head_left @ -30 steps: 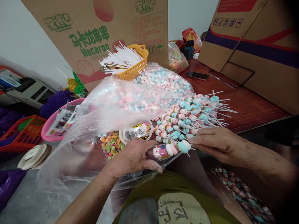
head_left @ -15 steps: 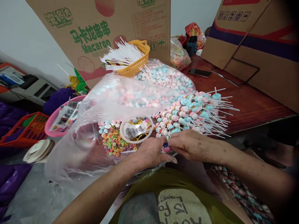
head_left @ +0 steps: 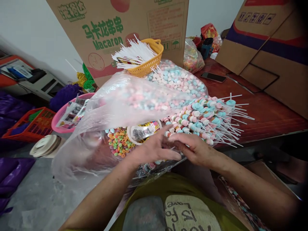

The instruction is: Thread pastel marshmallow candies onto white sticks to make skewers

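Observation:
My left hand [head_left: 154, 149] reaches in at the table's front edge, thumb and fingers spread. Beside it, my right hand [head_left: 196, 149] has its fingers curled in toward the left fingertips; whatever they pinch is hidden. Just beyond both hands lies a pile of candy skewers [head_left: 199, 117] in pink, blue and white, their white sticks pointing right. A round white tub [head_left: 131, 136] with printed labels [head_left: 143, 131] and gold twist ties stands behind my left hand. Left of it are colourful candy rings [head_left: 120, 142]. Under my left hand, some wrapped candy [head_left: 150, 166] shows in clear plastic.
A big clear bag of pastel candies [head_left: 178, 78] fills the table's middle, with a yellow basket of white sticks [head_left: 146, 65] on it. Cardboard boxes [head_left: 137, 19] stand behind and at right. A phone [head_left: 213, 77] lies on the table; a pink basket [head_left: 57, 123] is at left.
My hands have shifted slightly, and the left fingers have spread. The pink and blue printed piece between them no longer shows. The whole view has moved a little to the left.

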`<state>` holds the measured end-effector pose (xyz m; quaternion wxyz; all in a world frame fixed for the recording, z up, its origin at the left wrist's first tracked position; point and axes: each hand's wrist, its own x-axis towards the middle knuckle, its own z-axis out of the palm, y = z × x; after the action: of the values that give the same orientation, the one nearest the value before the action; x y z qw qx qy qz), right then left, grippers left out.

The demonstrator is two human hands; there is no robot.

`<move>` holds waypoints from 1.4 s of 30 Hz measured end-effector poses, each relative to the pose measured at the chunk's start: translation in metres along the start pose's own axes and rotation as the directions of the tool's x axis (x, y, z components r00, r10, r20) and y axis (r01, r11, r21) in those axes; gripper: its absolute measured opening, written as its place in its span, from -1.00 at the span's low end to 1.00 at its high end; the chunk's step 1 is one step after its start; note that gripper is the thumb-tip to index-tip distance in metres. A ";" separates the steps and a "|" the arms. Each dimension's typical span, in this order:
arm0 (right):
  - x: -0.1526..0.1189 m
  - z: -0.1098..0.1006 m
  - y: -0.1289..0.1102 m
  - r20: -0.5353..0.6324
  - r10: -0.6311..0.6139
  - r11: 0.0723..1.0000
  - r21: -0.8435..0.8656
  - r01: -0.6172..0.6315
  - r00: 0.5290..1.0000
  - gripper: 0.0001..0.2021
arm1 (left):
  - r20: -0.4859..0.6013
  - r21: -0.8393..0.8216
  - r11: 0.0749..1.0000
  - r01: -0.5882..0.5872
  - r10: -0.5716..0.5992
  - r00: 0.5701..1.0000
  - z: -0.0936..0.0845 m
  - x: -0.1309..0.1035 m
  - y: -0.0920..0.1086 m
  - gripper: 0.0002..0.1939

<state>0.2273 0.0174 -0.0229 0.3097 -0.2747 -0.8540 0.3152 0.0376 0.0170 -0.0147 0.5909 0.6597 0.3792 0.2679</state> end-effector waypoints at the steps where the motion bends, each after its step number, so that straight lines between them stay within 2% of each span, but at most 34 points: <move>1: 0.001 -0.005 0.001 -0.021 0.035 0.998 0.047 -0.034 0.999 -0.82 | 0.036 -0.129 0.992 -0.003 0.008 0.999 -0.011 -0.007 0.003 -0.18; 3: 0.003 -0.014 0.002 -0.063 0.068 0.993 0.103 -0.061 0.996 -0.83 | 0.085 -0.183 0.982 0.054 -0.039 0.996 -0.030 -0.023 0.006 -0.37; 5: 0.006 -0.019 0.001 -0.106 0.069 0.992 0.108 -0.057 0.992 -0.85 | 0.232 -0.162 0.965 0.204 -0.164 0.959 -0.036 -0.039 0.002 -0.57; 7: 0.011 -0.016 -0.001 -0.111 0.061 0.995 0.084 -0.052 0.992 -0.84 | 0.351 -0.240 0.907 0.345 -0.251 0.902 -0.029 -0.050 -0.007 -0.59; 9: 0.019 -0.008 -0.005 -0.079 0.049 0.998 0.044 -0.046 0.996 -0.82 | 0.367 -0.367 0.837 0.406 -0.271 0.890 -0.014 -0.056 -0.016 -0.56; 11: 0.027 0.001 -0.007 -0.052 0.047 0.999 0.000 -0.047 0.998 -0.81 | 0.316 -0.420 0.816 0.398 -0.280 0.906 -0.001 -0.056 -0.021 -0.58; 14: 0.038 0.010 -0.007 -0.058 0.132 0.991 -0.029 -0.134 0.990 -0.82 | 0.150 -0.391 0.844 0.367 -0.335 0.930 0.004 -0.055 -0.021 -0.63; 17: 0.039 0.016 -0.002 -0.086 0.287 0.955 0.106 -0.277 0.954 -0.76 | -0.027 -0.410 0.858 0.310 -0.351 0.936 -0.001 -0.054 -0.018 -0.63; 19: 0.035 0.023 -0.001 0.005 0.335 0.914 0.239 -0.327 0.942 -0.70 | -0.108 -0.379 0.882 0.281 -0.343 0.933 -0.006 -0.056 -0.016 -0.63; 21: 0.030 0.035 -0.003 0.137 0.312 0.890 0.304 -0.340 0.940 -0.77 | -0.157 -0.235 0.932 0.275 -0.315 0.936 -0.011 -0.058 -0.014 -0.63; 23: 0.027 0.048 -0.008 0.173 0.299 0.893 0.297 -0.339 0.938 -0.77 | -0.124 -0.070 0.966 0.250 -0.257 0.958 -0.016 -0.061 -0.012 -0.63; 27: 0.030 0.065 -0.015 0.111 0.376 0.904 0.177 -0.390 0.920 -0.69 | 0.047 0.102 0.990 0.093 -0.099 0.994 -0.024 -0.062 -0.014 -0.69; 30: 0.035 0.072 -0.015 0.073 0.400 0.916 -0.007 -0.401 0.914 -0.74 | 0.025 0.275 0.961 0.002 -0.009 1.000 -0.024 -0.059 -0.017 -0.77; 32: 0.036 0.073 -0.015 -0.015 0.308 0.941 -0.143 -0.307 0.951 -0.75 | -0.029 0.290 0.956 0.036 -0.029 0.999 -0.023 -0.058 -0.019 -0.77; 34: 0.036 0.070 -0.017 -0.121 0.041 0.932 -0.354 -0.082 0.992 -0.77 | -0.077 0.196 0.969 0.147 -0.134 0.988 -0.025 -0.060 -0.020 -0.75; 35: 0.036 0.067 -0.018 -0.102 -0.141 0.871 -0.486 0.075 0.985 -0.77 | -0.091 0.139 0.968 0.208 -0.197 0.976 -0.027 -0.061 -0.021 -0.73; 36: 0.036 0.064 -0.019 -0.018 -0.307 0.770 -0.593 0.237 0.952 -0.74 | -0.080 0.092 0.960 0.263 -0.257 0.963 -0.029 -0.063 -0.022 -0.72; 37: 0.036 0.061 -0.020 0.111 -0.415 0.659 -0.648 0.382 0.903 -0.70 | -0.032 0.062 0.951 0.302 -0.301 0.953 -0.032 -0.065 -0.024 -0.71; 39: 0.036 0.057 -0.020 0.366 -0.478 0.491 -0.642 0.588 0.798 -0.67 | 0.152 0.022 0.944 0.330 -0.329 0.932 -0.036 -0.067 -0.026 -0.68; 40: 0.036 0.056 -0.020 0.439 -0.474 0.452 -0.622 0.639 0.763 -0.69 | 0.257 -0.002 0.942 0.337 -0.325 0.910 -0.038 -0.068 -0.027 -0.67; 41: 0.036 0.057 -0.019 0.477 -0.457 0.448 -0.606 0.657 0.751 -0.71 | 0.338 -0.021 0.936 0.350 -0.323 0.884 -0.039 -0.068 -0.026 -0.66; 42: 0.036 0.059 -0.019 0.490 -0.429 0.481 -0.588 0.651 0.759 -0.74 | 0.381 -0.009 0.931 0.364 -0.333 0.862 -0.039 -0.068 -0.025 -0.68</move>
<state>0.1566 0.0069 -0.0327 0.1350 -0.0411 -0.9811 -0.1327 -0.0372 -0.0158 -0.0264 0.7169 0.5945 0.3617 0.0412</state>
